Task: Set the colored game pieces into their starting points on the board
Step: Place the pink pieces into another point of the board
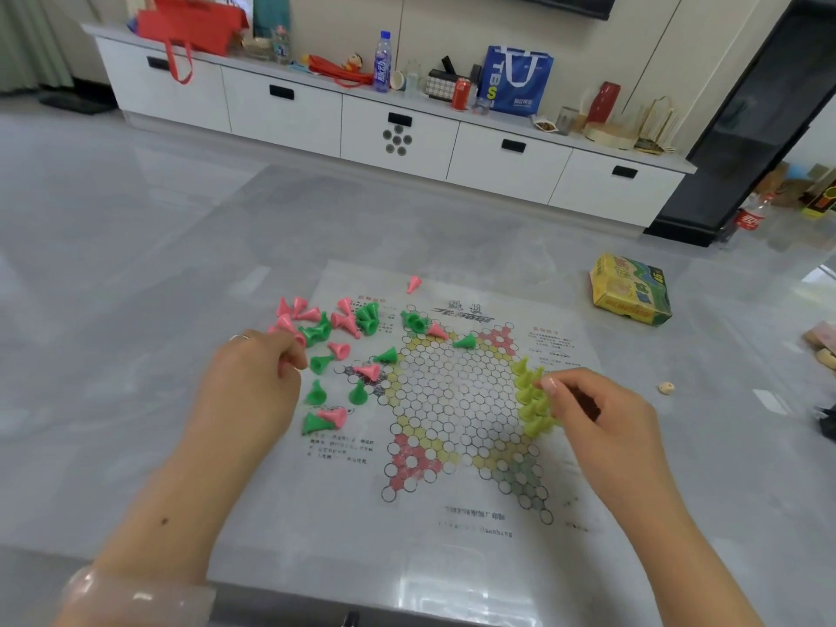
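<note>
Hands: right (pixel 592 414) pinches yellow-green piece (pixel 540 391), left (pixel 253 382) grips pink pieces (pixel 289 364).

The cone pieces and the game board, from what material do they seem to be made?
Cone pieces: likely moulded plastic, hollow, in uniform pink, green and yellow-green, with a slight sheen. Game board: seemingly a thin printed sheet, paper or plastic film; it lies flat, and the grey table seems to show through its pale areas. Which of the two, I cannot tell.

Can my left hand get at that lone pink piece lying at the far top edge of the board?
Probably yes. Nothing stands between the left hand and the lone pink piece, only scattered loose pieces to pass over. But the hand already pinches a pink piece, so it must free its fingers first.
</note>
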### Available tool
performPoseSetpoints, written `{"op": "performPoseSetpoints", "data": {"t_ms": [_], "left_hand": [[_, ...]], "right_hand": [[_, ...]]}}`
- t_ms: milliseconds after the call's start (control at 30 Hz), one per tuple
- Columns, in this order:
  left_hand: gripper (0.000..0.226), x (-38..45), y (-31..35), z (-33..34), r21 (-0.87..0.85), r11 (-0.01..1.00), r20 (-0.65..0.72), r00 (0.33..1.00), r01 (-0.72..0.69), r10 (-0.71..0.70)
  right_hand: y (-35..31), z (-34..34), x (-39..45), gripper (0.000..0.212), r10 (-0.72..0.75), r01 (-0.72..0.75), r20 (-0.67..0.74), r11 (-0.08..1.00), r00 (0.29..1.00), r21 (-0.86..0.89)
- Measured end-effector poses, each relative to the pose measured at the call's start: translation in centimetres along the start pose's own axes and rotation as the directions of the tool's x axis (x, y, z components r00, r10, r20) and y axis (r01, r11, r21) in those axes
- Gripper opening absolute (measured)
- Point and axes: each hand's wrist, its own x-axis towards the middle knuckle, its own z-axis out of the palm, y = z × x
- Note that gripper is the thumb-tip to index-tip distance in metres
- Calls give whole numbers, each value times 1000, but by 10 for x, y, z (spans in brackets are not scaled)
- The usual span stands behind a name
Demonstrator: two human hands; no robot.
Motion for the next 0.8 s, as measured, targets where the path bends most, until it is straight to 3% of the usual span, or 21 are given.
{"op": "performPoseSetpoints", "data": {"t_ms": [100, 167, 267, 433, 567, 700, 800], "left_hand": [[26, 3, -7, 2, -19, 999, 44, 998, 48, -47], [27, 3, -7, 2, -49, 998, 68, 997, 46, -43], [29, -1, -3, -2, -168, 984, 74, 996, 58, -46], [32, -7, 0, -13, -380, 922, 19, 997, 75, -73], [28, -6, -6, -15, -446, 887, 91, 992, 122, -91], [25, -5, -9, -16, -418, 905, 151, 989, 76, -13], [22, -8, -9, -20, -339, 941, 173, 983, 5, 58]], "right_hand": [[-27, 20, -7, 19, -86, 95, 155, 994, 984, -47], [-42, 39, -12, 15, -144, 193, 309, 972, 940, -135], [-57, 72, -20, 22, -237, 324, 407, 933, 882, -158], [-61, 122, -22, 29, -250, 343, 372, 916, 894, -207], [-55, 139, -19, 29, -209, 337, 409, 901, 888, -272], [-57, 138, -22, 18, -212, 312, 364, 918, 907, -244], [-63, 117, -21, 12, -87, 128, 267, 982, 960, -140]]}}
